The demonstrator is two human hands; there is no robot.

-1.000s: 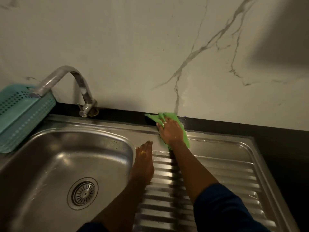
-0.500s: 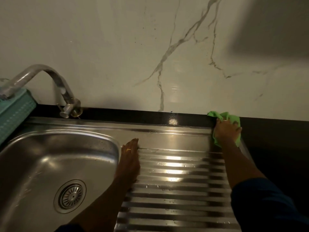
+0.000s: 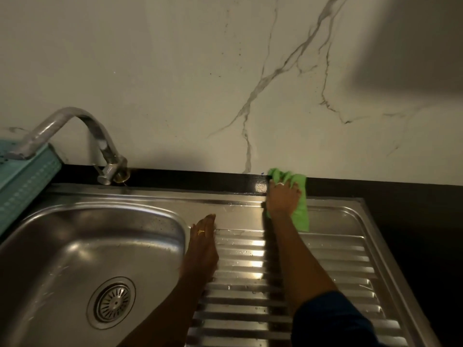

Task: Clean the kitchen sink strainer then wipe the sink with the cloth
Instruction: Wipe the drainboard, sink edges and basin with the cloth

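A green cloth (image 3: 302, 209) lies flat on the back rim of the steel sink (image 3: 225, 200), at the far edge of the ribbed drainboard. My right hand (image 3: 283, 197) presses down on the cloth with fingers spread over it. My left hand (image 3: 203, 244) rests flat on the ridge between the basin and the drainboard, holding nothing. The round metal strainer (image 3: 112, 302) sits in the drain hole at the bottom of the basin, to the left of my left arm.
A curved metal tap (image 3: 100, 136) rises from the back rim over the basin. A teal plastic basket (image 3: 25, 181) stands at the left edge. A black counter (image 3: 406, 221) runs behind and right of the sink, below a white marbled wall.
My right hand slid the cloth right along the back rim, then back toward the left. My left hand stayed on the ridge beside the basin.
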